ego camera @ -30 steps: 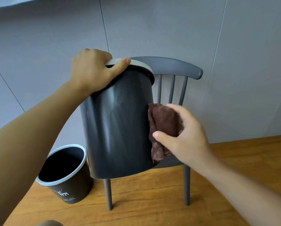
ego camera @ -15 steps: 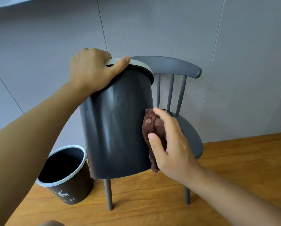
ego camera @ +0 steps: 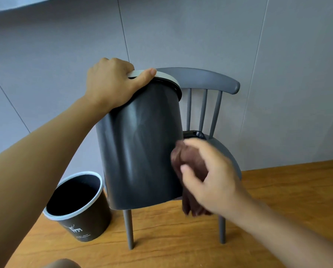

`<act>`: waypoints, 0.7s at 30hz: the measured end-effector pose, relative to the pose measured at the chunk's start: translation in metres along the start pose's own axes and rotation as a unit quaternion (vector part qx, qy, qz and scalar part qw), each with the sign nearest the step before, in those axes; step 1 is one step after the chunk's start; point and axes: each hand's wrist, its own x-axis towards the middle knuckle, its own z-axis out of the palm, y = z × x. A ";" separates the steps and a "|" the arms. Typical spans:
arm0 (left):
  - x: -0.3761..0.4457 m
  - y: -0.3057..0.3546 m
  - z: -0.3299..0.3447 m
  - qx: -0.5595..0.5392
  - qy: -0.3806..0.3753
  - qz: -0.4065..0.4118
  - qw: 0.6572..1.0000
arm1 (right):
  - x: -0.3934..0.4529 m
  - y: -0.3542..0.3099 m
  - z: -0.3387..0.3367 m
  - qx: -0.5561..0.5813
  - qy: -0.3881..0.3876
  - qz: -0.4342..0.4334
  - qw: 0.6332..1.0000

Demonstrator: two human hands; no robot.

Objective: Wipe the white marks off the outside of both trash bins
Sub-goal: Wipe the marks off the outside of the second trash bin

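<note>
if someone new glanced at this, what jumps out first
The tall dark grey trash bin fills the centre, held up in front of a grey chair by the left hand gripping its white rim. At its lower right side, the blurred right hand holds a brown cloth. A smaller black bin stands on the wooden floor, lower left.

Likely home room: grey spindle-back chair [ego camera: 204,88] on wooden floor [ego camera: 277,190], grey panelled wall [ego camera: 181,31] right behind chair.
</note>
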 end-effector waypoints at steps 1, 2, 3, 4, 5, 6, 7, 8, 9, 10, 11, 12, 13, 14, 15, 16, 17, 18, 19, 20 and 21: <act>-0.001 -0.001 0.000 -0.002 0.001 -0.002 1.000 | 0.008 0.003 -0.003 0.011 0.044 0.028 0.999; -0.001 -0.001 -0.001 -0.005 0.002 -0.005 1.000 | 0.016 0.007 -0.004 0.016 0.071 0.056 0.996; -0.002 -0.001 -0.001 -0.007 0.002 -0.008 1.000 | 0.021 0.009 -0.004 0.022 0.079 0.080 0.993; -0.002 -0.001 -0.001 -0.008 0.002 -0.010 1.000 | 0.023 0.010 -0.001 0.025 0.071 0.097 0.992; -0.002 0.000 -0.002 -0.008 0.002 -0.010 1.000 | 0.023 0.011 0.003 0.019 0.051 0.108 0.993; -0.003 0.000 -0.002 -0.007 0.003 -0.009 1.000 | 0.022 0.010 0.009 0.008 0.027 0.118 0.993; -0.003 0.001 -0.002 -0.006 0.004 -0.008 1.000 | 0.019 0.009 0.016 0.000 0.006 0.127 0.992; -0.003 0.002 -0.001 -0.006 0.005 -0.008 1.000 | 0.017 0.008 0.022 0.000 -0.001 0.136 0.991; -0.003 0.003 -0.001 -0.005 0.005 -0.008 1.000 | 0.016 0.007 0.027 0.007 0.005 0.145 0.989; -0.003 0.003 -0.001 -0.003 0.005 -0.008 1.000 | 0.015 0.008 0.030 0.009 0.017 0.149 0.989; -0.003 0.003 -0.001 0.000 0.004 -0.009 1.000 | 0.014 0.008 0.033 -0.005 0.030 0.142 0.989; -0.003 0.003 -0.001 0.003 0.004 -0.008 1.000 | 0.012 0.008 0.034 -0.027 0.041 0.121 0.991; -0.003 0.002 -0.001 0.003 0.004 -0.009 1.000 | 0.008 0.007 0.034 -0.044 0.049 0.095 0.993; -0.004 0.000 -0.002 0.001 0.004 -0.011 1.000 | 0.002 0.006 0.034 -0.049 0.049 0.069 0.995; -0.004 -0.002 -0.002 -0.003 0.005 -0.014 1.000 | -0.005 0.004 0.035 -0.045 0.040 0.044 0.997; -0.005 -0.005 -0.002 -0.011 0.005 -0.017 1.000 | -0.013 0.002 0.034 -0.042 0.023 0.016 0.999; -0.005 -0.008 -0.002 -0.021 0.006 -0.019 1.000 | -0.021 0.000 0.033 -0.051 0.004 -0.017 0.999; -0.006 -0.011 -0.003 -0.032 0.007 -0.019 0.999 | -0.027 -0.001 0.031 -0.072 -0.012 -0.055 0.996; -0.008 -0.016 -0.003 -0.044 0.008 -0.015 0.999 | -0.031 -0.002 0.028 -0.094 -0.022 -0.093 0.991; -0.009 -0.020 -0.003 -0.057 0.008 -0.009 0.998 | -0.031 -0.002 0.025 -0.106 -0.022 -0.117 0.987; -0.010 -0.025 -0.003 -0.071 0.007 -0.002 0.997 | -0.028 -0.003 0.021 -0.103 -0.012 -0.118 0.988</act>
